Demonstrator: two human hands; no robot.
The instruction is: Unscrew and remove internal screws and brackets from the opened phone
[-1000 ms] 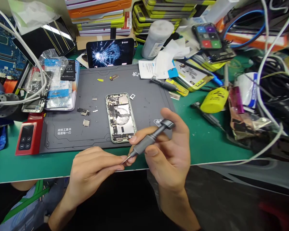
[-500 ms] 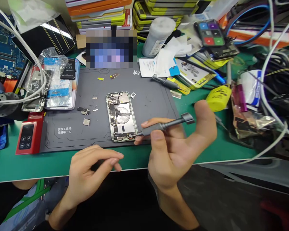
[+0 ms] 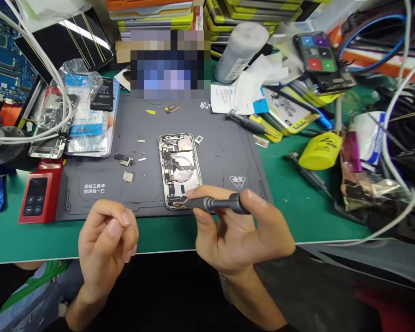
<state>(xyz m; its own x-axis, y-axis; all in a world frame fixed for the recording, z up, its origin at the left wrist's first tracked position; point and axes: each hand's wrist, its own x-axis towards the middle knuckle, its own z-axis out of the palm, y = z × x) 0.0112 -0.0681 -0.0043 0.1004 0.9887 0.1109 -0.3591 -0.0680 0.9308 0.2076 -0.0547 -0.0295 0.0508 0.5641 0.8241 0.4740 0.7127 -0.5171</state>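
Note:
An opened smartphone [image 3: 180, 171] lies on the grey mat [image 3: 221, 161], its inner parts exposed. My right hand [image 3: 235, 230] is closed around a dark screwdriver [image 3: 214, 204], fingertips near its front and the index finger at its rear cap. The screwdriver's tip is over the phone's lower right corner; whether it touches a screw cannot be made out. In front of the mat, my left hand [image 3: 107, 233] is curled closed above the table edge, and nothing shows in it. Small metal parts [image 3: 127, 176] and a camera-like module [image 3: 125, 160] lie left of the phone. A SIM tray [image 3: 198, 139] sits at its upper right.
A red device [image 3: 39, 191] with buttons stands at the mat's left end. Another screwdriver [image 3: 244, 121] lies at the mat's upper right. A yellow-capped item [image 3: 320, 150], cables and packaging crowd the right. A grey-white bottle [image 3: 240, 50] and stacked cases [image 3: 256, 14] stand behind.
My right hand has turned the screwdriver flatter and brought its index finger onto the rear cap. My left hand has drawn back leftward and curled its fingers in. The view has shifted slightly.

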